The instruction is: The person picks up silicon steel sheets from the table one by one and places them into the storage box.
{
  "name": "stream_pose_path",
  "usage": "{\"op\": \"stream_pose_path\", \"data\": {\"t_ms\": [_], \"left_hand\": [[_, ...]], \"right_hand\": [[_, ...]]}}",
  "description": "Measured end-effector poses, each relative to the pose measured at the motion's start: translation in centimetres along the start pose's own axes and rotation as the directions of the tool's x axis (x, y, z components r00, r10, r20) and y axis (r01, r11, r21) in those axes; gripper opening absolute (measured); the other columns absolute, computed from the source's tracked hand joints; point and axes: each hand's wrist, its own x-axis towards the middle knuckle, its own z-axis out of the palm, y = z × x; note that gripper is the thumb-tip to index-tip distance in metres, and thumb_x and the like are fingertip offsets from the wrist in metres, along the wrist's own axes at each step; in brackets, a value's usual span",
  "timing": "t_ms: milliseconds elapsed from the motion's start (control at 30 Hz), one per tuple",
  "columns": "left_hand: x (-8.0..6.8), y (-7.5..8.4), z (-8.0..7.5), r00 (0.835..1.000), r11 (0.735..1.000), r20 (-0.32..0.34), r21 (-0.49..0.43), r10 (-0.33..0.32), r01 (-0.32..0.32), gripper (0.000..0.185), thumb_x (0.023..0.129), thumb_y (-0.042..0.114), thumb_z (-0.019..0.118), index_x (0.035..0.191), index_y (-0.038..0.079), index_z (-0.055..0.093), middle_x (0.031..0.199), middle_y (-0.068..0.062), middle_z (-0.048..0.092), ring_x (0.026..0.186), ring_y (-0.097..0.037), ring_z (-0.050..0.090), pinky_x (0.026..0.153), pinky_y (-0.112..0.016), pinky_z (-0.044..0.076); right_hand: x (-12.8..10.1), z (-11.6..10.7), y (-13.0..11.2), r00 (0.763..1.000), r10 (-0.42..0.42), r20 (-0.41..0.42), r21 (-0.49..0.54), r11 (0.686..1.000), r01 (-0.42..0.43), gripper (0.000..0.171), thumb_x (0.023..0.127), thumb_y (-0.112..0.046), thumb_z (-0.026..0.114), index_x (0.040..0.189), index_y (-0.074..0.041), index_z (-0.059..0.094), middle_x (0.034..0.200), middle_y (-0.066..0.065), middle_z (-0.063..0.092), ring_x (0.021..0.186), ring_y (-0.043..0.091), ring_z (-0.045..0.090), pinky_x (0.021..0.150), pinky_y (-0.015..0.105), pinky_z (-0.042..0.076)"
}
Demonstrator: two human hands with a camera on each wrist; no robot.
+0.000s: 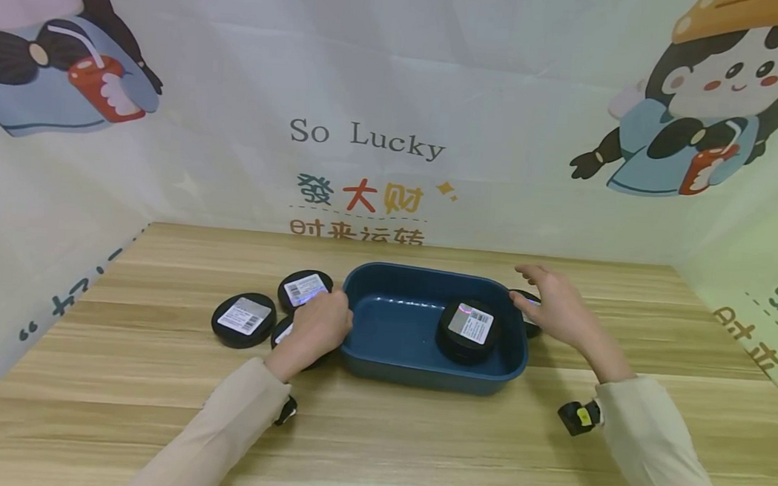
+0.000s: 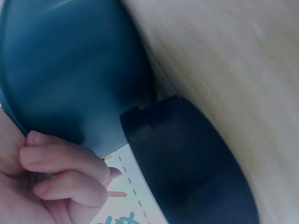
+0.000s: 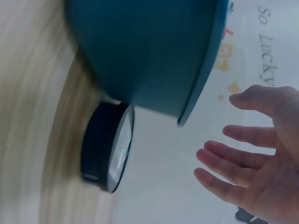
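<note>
A dark blue plastic basin [image 1: 390, 328] stands on the table. Inside it, toward the right, sits a round black flat container [image 1: 471, 328] with a white label, apparently stacked on another. My left hand [image 1: 320, 324] is at the basin's left end, fingers curled with nothing visible in them, partly covering a black container [image 1: 282, 331]. That hand [image 2: 70, 177] shows folded fingers beside the basin wall in the left wrist view. My right hand [image 1: 559, 309], fingers spread and holding nothing, hovers over a black container [image 3: 107, 144] outside the basin's right end.
Two more labelled black containers, one at the far left [image 1: 244, 320] and one behind it [image 1: 304, 290], lie left of the basin. A printed cloth backdrop [image 1: 536, 133] rises behind the wooden table [image 1: 417, 445].
</note>
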Motion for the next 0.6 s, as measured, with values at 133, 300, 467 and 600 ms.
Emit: {"op": "stream_pose_path", "data": {"t_ms": [133,300,467,600], "left_hand": [[0.0,0.0,0.0,1.000,1.000,0.003,0.004,-0.003,0.003,0.023,0.085,0.012,0.049,0.096,-0.007,0.055,0.092,-0.023,0.060,0.082,-0.032,0.060,0.065,-0.047,0.046],[0.0,0.0,0.0,1.000,1.000,0.004,0.002,-0.003,0.003,0.023,0.085,0.012,0.050,0.096,-0.007,0.055,0.091,-0.023,0.060,0.081,-0.031,0.060,0.064,-0.047,0.046],[0.0,0.0,0.0,1.000,1.000,0.012,0.003,-0.009,0.009,0.022,0.085,0.012,0.049,0.095,-0.006,0.055,0.091,-0.023,0.060,0.080,-0.030,0.059,0.063,-0.046,0.046],[0.0,0.0,0.0,1.000,1.000,0.009,0.005,-0.008,0.008,0.022,0.085,0.012,0.049,0.094,-0.006,0.056,0.092,-0.023,0.060,0.081,-0.030,0.060,0.064,-0.046,0.046]], "right_hand": [[-0.3,0.0,1.1,0.999,0.032,0.005,-0.005,0.999,-0.032,0.038,0.084,-0.006,0.055,0.115,0.015,0.047,0.109,0.033,0.051,0.097,0.044,0.051,0.079,0.052,0.041],[-0.7,0.0,2.2,0.997,0.068,0.031,-0.002,0.998,-0.068,0.040,0.083,-0.005,0.055,0.115,0.017,0.045,0.108,0.036,0.050,0.098,0.047,0.049,0.080,0.053,0.040],[-1.0,0.3,3.1,0.991,0.100,0.086,-0.014,0.995,-0.099,0.045,0.083,-0.009,0.057,0.116,0.018,0.044,0.111,0.037,0.048,0.100,0.048,0.047,0.082,0.054,0.039],[-1.0,0.7,3.6,0.984,0.121,0.129,-0.028,0.993,-0.118,0.051,0.081,-0.013,0.060,0.117,0.018,0.043,0.116,0.037,0.045,0.106,0.049,0.043,0.086,0.055,0.035]]}}
